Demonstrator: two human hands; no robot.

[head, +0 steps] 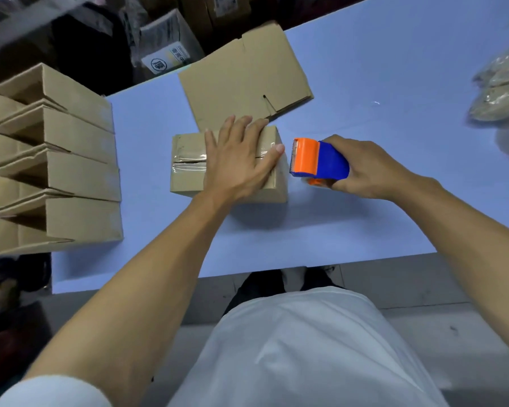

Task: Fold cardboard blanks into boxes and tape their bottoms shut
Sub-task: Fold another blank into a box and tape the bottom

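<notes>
cardboard box (188, 171) sits near the middle of the pale blue table (365, 83), bottom side up, its two flaps meeting at a seam covered by a strip of clear, shiny tape (188, 163) that runs left to right. the left hand (241, 160) lies flat on top of this box with straight fingers slightly spread, the thumb reaching the right edge. just right of the box, the right hand (362, 168) has its fingers curled tight around a blue and orange tape dispenser (318, 161), the orange end facing the box's right side, very near it; whether it touches cannot be told.

just beyond the box lies a flat cardboard blank (244, 74), unfolded, reaching to the table's far edge. at the left, a row of finished boxes (71, 160) lies on its side, running from far to near, open mouths facing left; nothing shows in the dark insides. at the far right edge lie clear bags (500, 89) of something beige, too blurred to tell. past the far edge are more cartons (165, 45), blurred.
</notes>
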